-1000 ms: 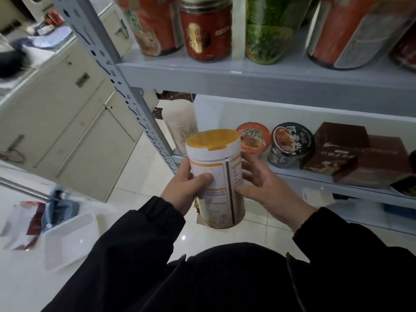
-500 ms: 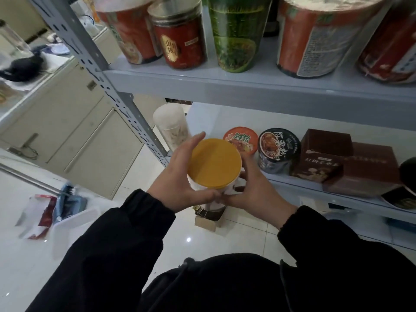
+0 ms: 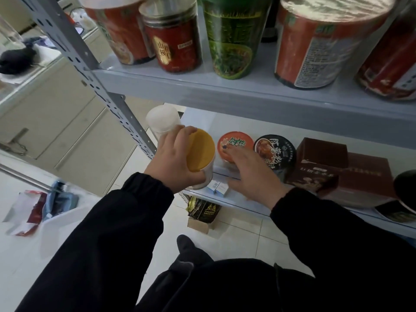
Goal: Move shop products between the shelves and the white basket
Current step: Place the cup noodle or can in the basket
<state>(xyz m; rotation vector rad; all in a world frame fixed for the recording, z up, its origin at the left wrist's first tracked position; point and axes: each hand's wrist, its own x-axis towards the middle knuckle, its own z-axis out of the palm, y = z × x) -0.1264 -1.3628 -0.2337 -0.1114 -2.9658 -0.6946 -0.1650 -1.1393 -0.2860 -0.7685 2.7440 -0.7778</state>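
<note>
Left hand [image 3: 174,164] is gripping the yellow-lidded canister [image 3: 200,150] round its upper body, fingers curling over the far rim of the lid and thumb pressing the near side. Right hand [image 3: 252,174] is holding nothing, fingers spreading loosely, fingertips [image 3: 225,147] hovering over or touching the orange-lidded noodle bowl [image 3: 236,141]; cannot tell which. Canister is tilting, lid facing up and right, sitting at the left front of the lower shelf [image 3: 245,200]. Most of its white body is hiding behind the left hand, and its base is out of sight, so cannot tell whether it is resting on the shelf. Small white-and-blue box [image 3: 218,188] is lying just beside it at the shelf edge, between the two hands. Translucent white cup [image 3: 162,120] is standing just behind the left hand's fingers. Black noodle bowl [image 3: 275,152] and brown boxes [image 3: 322,162] are sitting right of the orange bowl, partly covered by the right wrist and sleeve. Upper-shelf red jar [image 3: 173,42] and green cup [image 3: 231,43] are blurring, tops cut off. Floor items at lower left are smearing; white basket not identifiable.
</note>
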